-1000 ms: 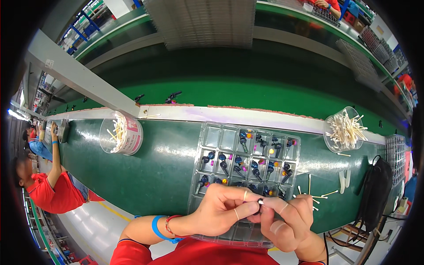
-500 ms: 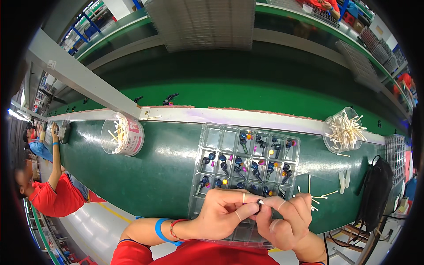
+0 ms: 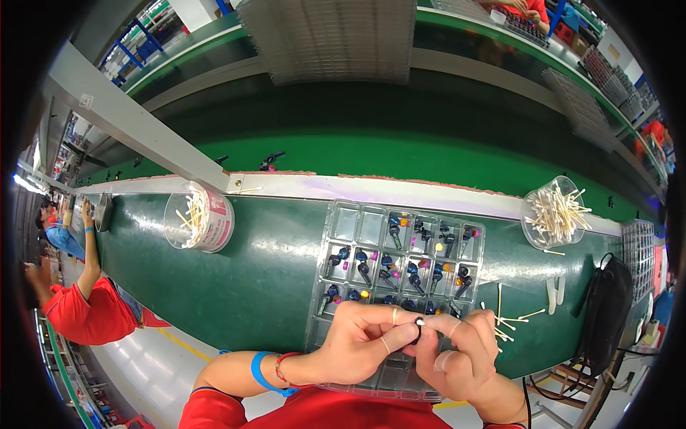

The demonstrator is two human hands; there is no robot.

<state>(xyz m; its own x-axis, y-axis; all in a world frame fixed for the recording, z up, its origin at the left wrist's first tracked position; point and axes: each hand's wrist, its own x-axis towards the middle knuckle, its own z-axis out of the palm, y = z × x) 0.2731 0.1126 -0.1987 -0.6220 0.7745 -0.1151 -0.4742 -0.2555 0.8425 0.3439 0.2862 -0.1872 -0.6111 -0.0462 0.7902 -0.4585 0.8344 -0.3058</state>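
Observation:
My left hand (image 3: 364,344) is closed, thumb and forefinger pinching a small dark earbud part (image 3: 413,333), mostly covered by the fingers. My right hand (image 3: 461,352) is closed too, its fingertips meeting the left ones. At the right fingertips a white tip (image 3: 420,322), which looks like a cotton swab's, touches the dark part; its stick is hidden. Beneath both hands lies a clear plastic compartment tray (image 3: 344,220). Dark blue stemmed earbuds (image 3: 394,232) fill many of its compartments, with small orange, yellow and pink bits beside them. The hands hide some of the nearer compartments.
Tubs of cotton swabs stand at left (image 3: 220,223) and right (image 3: 557,214). Loose swabs (image 3: 500,314) lie right of the tray, near a black pouch (image 3: 606,314). Beyond the pale ledge (image 3: 371,194), a green conveyor belt (image 3: 386,154) carries dark parts. A co-worker (image 3: 89,314) sits at left.
My hands have barely moved; the right fingers and white tip have shifted slightly against the dark part. Dark parts on the belt have slid a little to the left.

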